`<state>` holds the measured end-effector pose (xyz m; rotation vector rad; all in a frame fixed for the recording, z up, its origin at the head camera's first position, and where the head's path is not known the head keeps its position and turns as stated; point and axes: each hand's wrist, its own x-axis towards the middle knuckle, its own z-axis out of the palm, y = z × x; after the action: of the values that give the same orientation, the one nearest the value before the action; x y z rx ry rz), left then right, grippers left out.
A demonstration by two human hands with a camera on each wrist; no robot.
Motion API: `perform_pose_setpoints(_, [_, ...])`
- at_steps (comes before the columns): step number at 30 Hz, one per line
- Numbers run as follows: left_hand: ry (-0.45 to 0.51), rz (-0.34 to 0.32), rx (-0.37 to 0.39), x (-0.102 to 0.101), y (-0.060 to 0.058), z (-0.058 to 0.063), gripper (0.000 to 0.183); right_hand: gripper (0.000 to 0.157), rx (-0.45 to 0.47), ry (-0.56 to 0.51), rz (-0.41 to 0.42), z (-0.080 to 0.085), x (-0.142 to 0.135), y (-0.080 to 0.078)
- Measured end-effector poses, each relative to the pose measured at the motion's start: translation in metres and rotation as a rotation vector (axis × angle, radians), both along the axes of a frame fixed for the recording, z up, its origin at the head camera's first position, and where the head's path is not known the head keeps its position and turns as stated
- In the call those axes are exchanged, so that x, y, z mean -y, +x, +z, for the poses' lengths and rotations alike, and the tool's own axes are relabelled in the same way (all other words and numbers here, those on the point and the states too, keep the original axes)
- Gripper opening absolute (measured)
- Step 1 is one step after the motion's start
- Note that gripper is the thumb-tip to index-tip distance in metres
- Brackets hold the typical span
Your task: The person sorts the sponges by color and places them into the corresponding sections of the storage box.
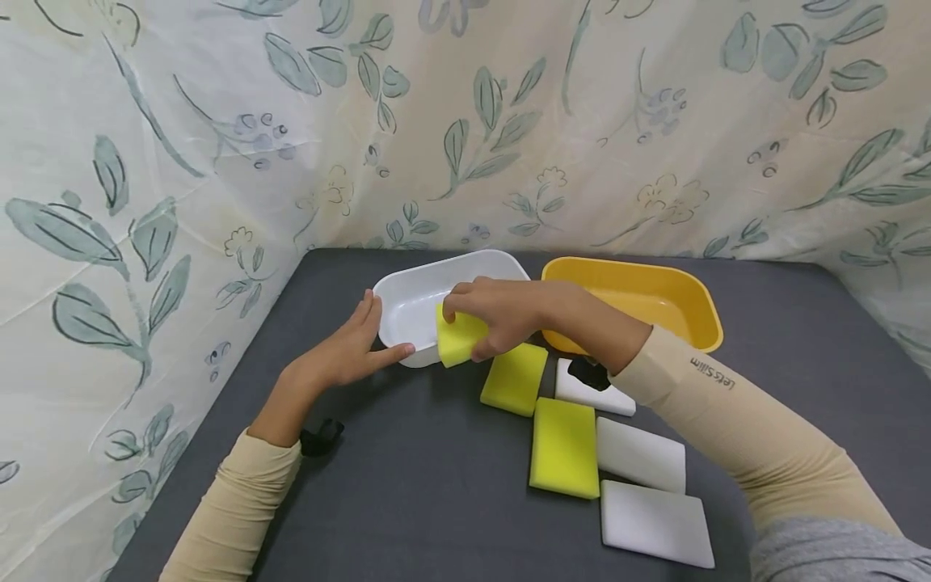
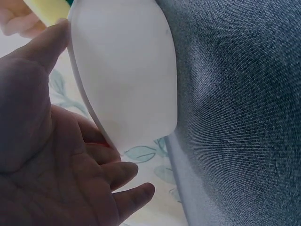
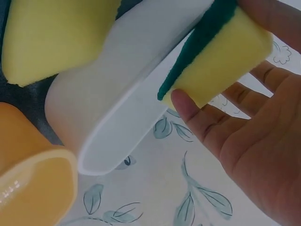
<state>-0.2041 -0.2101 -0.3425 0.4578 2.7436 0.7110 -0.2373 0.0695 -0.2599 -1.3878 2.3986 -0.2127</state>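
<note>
Left hand [image 1: 342, 347] at the white tub [image 1: 409, 310], sponge [image 1: 456, 340] pinched in the right hand [image 1: 503, 312]!
Straight fingers touch the tub's left end; the sponge is at the near rim, yellow tub [image 1: 658, 293] further right. Steady brace, light pinch, sponge tipped clear of that rim: best bet here.

Yellow sponge [image 1: 458, 341] pinched in the right hand [image 1: 505, 314], tilted at a white tray's [image 1: 413, 311] near rim
The sponge, a block backed with dark green, overlaps the rim at the centre of the head view; the oblong, round-cornered tray sits there open side up, its left end touched by the left hand [image 1: 347, 347].
</note>
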Motion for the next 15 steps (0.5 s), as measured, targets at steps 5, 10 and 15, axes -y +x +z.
perform_pose_setpoints(5, [0.004,-0.002,0.003,0.001,0.000,0.001,0.114,0.052,0.028,-0.002,-0.010,-0.004,0.004,-0.005])
perform_pose_setpoints(10, [0.009,-0.008,0.002,0.002,-0.001,0.002,0.113,0.053,0.053,-0.015,-0.007,-0.009,0.009,-0.009])
perform_pose_setpoints(15, [0.019,-0.018,0.004,0.000,-0.002,0.004,0.113,0.055,0.076,-0.017,0.009,-0.013,0.012,-0.011])
